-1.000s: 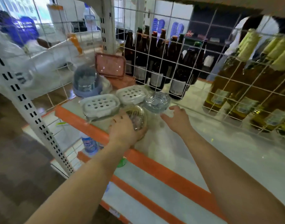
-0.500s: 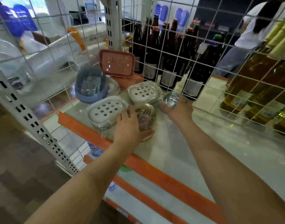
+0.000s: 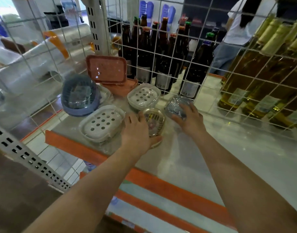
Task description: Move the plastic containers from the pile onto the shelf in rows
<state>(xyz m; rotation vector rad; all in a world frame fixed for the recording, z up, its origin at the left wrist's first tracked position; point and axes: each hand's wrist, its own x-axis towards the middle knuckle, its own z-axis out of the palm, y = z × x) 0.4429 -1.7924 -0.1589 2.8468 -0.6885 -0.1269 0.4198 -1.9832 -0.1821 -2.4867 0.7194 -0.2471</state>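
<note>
On the white shelf with an orange front lip, my left hand grips a clear oval container with a gold insert. My right hand holds a clear wrapped container near the wire back. To the left lie two white perforated containers: the front white container and the rear white container. A blue basket-like container leans at the far left. A pink container stands tilted on another pink one behind them.
A wire grid backs the shelf, with dark brown bottles and yellow-oil bottles behind it. A perforated upright post stands at the left. Lower orange-edged shelves sit below. A person in white stands far back right.
My right hand reached to the clear wrapped container and now holds it. My left hand stayed on the gold-insert container. The camera moved closer and tilted down.
</note>
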